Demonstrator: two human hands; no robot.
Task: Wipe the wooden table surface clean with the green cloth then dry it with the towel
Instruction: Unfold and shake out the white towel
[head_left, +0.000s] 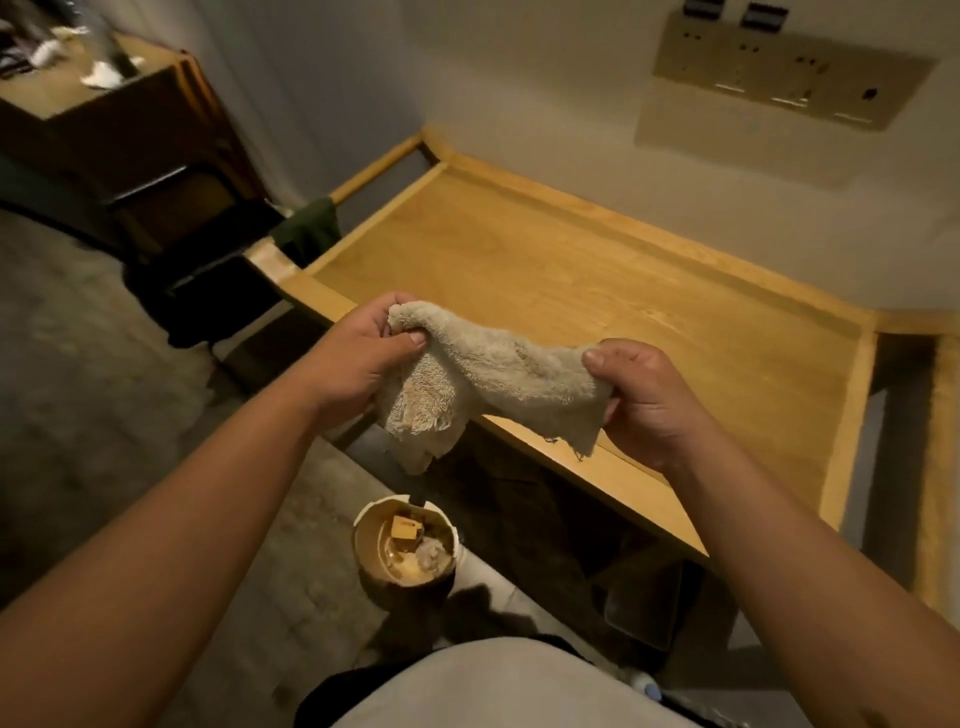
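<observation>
Two hands (498, 379) hold one towel (488, 374) above table (571, 270)

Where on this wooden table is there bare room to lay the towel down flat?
The table top shows bare wood from its left rail to its right rail and back to the raised edge along the wall. The only thing near it is the green cloth, draped over the far-left rail. Both hands, left hand and right hand, hold the towel above the front edge.

Shown were two hands (358, 353) (649, 400), one towel (498, 374), one green cloth (311, 228), one wooden table (597, 280), and one bin (405, 551).
</observation>
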